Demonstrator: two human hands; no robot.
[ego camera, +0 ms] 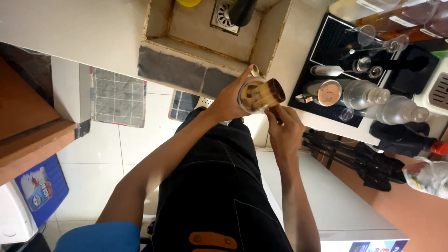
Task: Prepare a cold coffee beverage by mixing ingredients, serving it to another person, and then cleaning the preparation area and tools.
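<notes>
Black apron (219, 186) fills the lower view, both forearms reaching out over it. Left hand (228, 100) has its grip wrapped around a clear glass (252, 95) of brown liquid, held above the floor just before the sink (205, 28). Right hand (284, 126) pinches a brown stick-like tool (275, 112) touching the glass. Bottles (368, 95) stand on the bench (298, 37) to the right.

Drain (225, 15) half behind dark bottle (242, 11)

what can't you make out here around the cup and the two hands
- Head view: the lower part of the clear cup is hidden by the left hand.
- The right hand covers most of the brown tool; its kind is unclear.
- The sink is cut off by the top edge.
</notes>
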